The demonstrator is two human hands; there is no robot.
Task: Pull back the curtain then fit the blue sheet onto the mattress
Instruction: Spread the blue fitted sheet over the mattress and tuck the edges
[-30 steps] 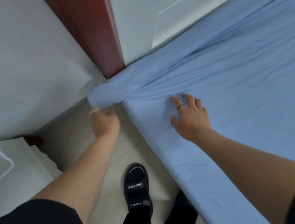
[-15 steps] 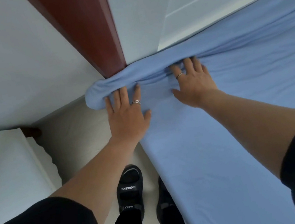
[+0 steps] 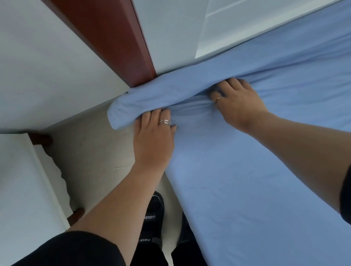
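Sheet of plain blue lies spread along the mattress, which is hidden under it. The cloth is smooth down the near side and gathered into a thick roll at the far corner, where a red-brown wooden post meets the bed. The left hand is at the outer end of that roll, fingers curled in under it and grasping the cloth, the thumb lying on the flat part. The right hand is just beside it, further in over the bed, its bent fingers dug into the same fold and gripping it.

The step in hand looks like seating this corner. To do it well, both hands should draw the roll outward and down over the corner together, so the slack goes under the edge rather than bunching on top. The post stands close, so knuckles may scrape, and a one-sided tug would likely drag creases across the smooth part. Once the corner is seated, a flat palm could sweep the folds toward the wall.

No box, basket or drawer shows. The only thing bearing anything is the bed, with the sheet on it. A dark shoe stands on the pale floor beside it.
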